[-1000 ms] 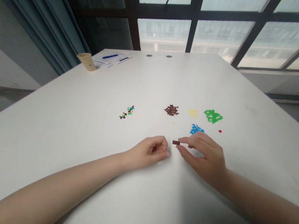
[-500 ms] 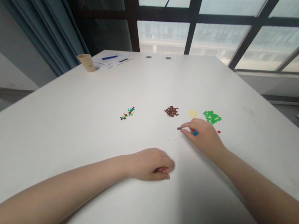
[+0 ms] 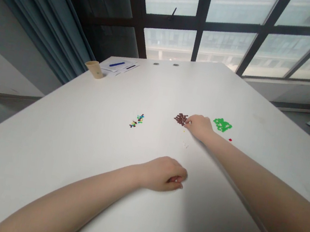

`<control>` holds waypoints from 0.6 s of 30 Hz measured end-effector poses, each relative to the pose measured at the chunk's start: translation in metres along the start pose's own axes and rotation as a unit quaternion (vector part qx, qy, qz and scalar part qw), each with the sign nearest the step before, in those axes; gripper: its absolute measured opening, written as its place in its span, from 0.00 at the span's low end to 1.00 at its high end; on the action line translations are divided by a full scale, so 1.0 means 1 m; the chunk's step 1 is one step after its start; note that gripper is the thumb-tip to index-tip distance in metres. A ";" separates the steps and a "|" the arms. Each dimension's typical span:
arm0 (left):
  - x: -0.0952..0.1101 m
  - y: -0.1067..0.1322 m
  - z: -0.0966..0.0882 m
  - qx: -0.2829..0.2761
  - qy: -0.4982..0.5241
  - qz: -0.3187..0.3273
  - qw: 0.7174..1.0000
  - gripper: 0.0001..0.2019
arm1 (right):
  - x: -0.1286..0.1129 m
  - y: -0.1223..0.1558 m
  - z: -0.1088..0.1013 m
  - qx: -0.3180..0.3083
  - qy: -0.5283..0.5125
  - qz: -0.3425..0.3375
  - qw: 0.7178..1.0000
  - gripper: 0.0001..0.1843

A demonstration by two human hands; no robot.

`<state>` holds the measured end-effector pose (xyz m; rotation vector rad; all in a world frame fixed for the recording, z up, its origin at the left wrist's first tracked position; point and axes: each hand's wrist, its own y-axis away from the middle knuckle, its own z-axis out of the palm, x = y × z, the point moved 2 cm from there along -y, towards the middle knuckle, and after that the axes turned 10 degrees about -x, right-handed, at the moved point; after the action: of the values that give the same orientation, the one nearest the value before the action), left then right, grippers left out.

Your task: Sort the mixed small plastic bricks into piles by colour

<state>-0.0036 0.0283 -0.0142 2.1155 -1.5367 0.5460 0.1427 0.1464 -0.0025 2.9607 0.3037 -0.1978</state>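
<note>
A heap of tiny dark-brown plastic bricks (image 3: pixel 180 119) lies on a white tabletop (image 3: pixel 82 132), and a person's right hand (image 3: pixel 199 126) comes in low at its near right edge, fingertips (image 3: pixel 188 122) drawn together and touching or just beside the pieces. Whether those fingers pinch a brick or meet on nothing cannot be told from this view, as the back of the hand hides their tips. With pieces this small and packed this closely, light contact at the edge of the heap looks the surest approach, since a heavier press would likely scatter the bricks around it. The right forearm (image 3: pixel 249 166) stretches out from the lower right, lying low over the table, with the wrist bent gently downward. The left hand (image 3: pixel 165 174) rests well back from the heap, curled closed with its fingers folded toward the palm; anything inside it is out of sight. The left forearm (image 3: pixel 72 193) lies across the lower left of the table. Just beyond the right hand, a patch of bright green plastic pieces (image 3: pixel 222 124) spreads near a lone red brick (image 3: pixel 230 139), while a tiny yellow piece (image 3: pixel 183 130) and pale scraps (image 3: pixel 185 145) sit below the heap. Farther left, a small cluster of mixed-colour pieces (image 3: pixel 137 120) lies apart. At the far corner, a tan paper cup (image 3: pixel 94 69) stands upright beside white papers (image 3: pixel 106 69) and a blue pen (image 3: pixel 117 64), beneath dark-framed windows (image 3: pixel 173 1).
</note>
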 end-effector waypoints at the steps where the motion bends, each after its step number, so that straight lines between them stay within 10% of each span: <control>1: 0.000 0.000 0.000 0.001 0.002 0.000 1.000 0.08 | -0.001 -0.002 0.000 0.001 0.004 0.005 1.000 0.10; 9: -0.013 0.007 -0.017 0.102 0.074 -0.105 0.986 0.08 | -0.009 0.023 -0.001 0.044 0.026 -0.021 0.998 0.16; 14: -0.082 0.053 -0.056 0.370 -0.043 -0.351 0.859 0.11 | -0.022 0.087 0.012 0.043 -0.020 -0.115 0.992 0.16; 18: -0.130 0.089 -0.068 0.410 -0.059 -0.422 0.806 0.13 | -0.027 0.128 0.031 0.026 -0.056 -0.188 0.980 0.14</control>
<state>-0.1300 0.1440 -0.0202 3.1877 -0.1927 0.8131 0.1399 0.0119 -0.0102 2.8993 0.8524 -0.4211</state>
